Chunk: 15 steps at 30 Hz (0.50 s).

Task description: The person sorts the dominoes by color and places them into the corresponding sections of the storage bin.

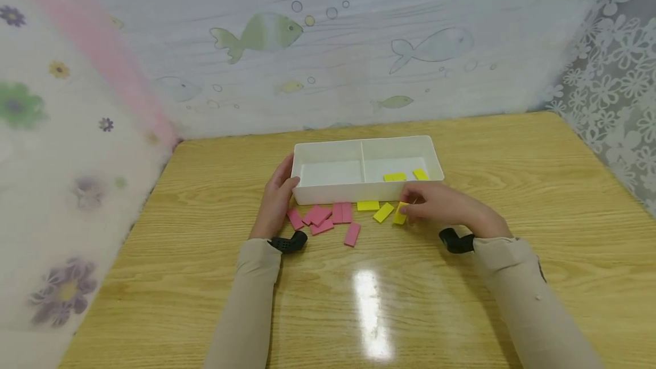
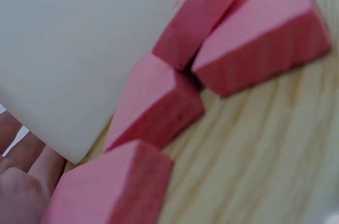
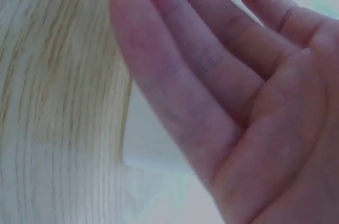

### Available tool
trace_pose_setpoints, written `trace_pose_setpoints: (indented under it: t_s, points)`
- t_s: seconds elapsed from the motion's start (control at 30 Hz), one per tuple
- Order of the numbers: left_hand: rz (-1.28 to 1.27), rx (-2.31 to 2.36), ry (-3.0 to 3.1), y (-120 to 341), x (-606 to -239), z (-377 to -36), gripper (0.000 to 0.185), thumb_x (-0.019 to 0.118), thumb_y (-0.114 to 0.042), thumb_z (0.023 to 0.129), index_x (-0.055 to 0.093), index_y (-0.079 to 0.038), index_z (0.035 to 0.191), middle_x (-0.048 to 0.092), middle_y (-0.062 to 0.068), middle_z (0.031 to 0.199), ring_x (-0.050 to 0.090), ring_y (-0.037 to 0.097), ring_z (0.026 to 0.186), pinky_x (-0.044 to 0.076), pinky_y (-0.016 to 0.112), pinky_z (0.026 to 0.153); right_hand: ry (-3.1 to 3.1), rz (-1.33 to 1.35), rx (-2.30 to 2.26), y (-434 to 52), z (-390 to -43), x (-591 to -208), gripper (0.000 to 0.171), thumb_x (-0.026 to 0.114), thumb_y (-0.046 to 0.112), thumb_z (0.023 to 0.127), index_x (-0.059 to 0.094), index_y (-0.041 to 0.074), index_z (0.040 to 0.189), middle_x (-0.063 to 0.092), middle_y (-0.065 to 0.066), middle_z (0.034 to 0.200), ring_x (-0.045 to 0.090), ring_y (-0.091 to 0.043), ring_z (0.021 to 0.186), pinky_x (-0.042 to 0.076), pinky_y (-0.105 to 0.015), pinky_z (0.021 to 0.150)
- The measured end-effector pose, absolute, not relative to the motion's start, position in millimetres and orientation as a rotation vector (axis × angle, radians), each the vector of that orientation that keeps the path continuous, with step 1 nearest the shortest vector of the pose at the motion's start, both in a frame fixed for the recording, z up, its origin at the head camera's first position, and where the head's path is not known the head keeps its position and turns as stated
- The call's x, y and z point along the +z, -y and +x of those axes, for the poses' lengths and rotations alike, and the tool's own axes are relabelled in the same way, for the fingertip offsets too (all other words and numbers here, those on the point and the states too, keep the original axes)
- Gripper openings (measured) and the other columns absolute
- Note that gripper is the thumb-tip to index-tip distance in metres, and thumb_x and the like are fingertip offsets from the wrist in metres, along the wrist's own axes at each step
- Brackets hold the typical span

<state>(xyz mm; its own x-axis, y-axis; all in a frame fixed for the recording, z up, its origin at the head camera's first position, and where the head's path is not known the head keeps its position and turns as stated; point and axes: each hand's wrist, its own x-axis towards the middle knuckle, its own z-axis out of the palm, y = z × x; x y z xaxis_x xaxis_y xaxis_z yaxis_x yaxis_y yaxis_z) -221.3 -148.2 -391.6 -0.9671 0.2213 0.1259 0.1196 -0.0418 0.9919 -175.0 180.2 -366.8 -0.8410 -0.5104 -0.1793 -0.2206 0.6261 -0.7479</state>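
I am seeing the right hand (image 1: 441,205) pinching a yellow tile (image 1: 400,215) just before the tray (image 1: 359,192), left hand (image 1: 277,198) lying open against the tray's left end.

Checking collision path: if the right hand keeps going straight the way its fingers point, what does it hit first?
The right hand points left along the tray front; likely first the yellow block at its fingertips, then the other yellow blocks. Depth unclear.
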Motion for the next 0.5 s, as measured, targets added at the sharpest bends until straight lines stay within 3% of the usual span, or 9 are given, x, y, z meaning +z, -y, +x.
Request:
trace_pose_setpoints:
  t_s: [0.33,0.5]
  points:
    - [0.359,2.14,-2.175,150,-391,-223,0.055,0.046,-0.012,0.09,0.027,-0.016,0.141,0.026,0.003,0.145,0.022,0.019,0.131,0.023,0.039,0.102,-2.476,-0.523,-1.319,-181,-171,-355,0.028,0.052,0.027,0.091,0.05,0.009,0.112,0.062,-0.012,0.081,0.061,-0.031,0.072,0.049,-0.042,0.066]
    - [0.412,2.118,-2.183,152,-391,-224,0.057,0.042,-0.006,0.089,0.023,-0.015,0.142,0.022,0.003,0.146,0.018,0.019,0.133,0.022,0.04,0.102,-2.531,-0.52,-1.502,-180,-173,-351,0.025,0.051,0.023,0.091,0.043,0.009,0.11,0.057,-0.014,0.077,0.056,-0.036,0.067,0.048,-0.045,0.062]
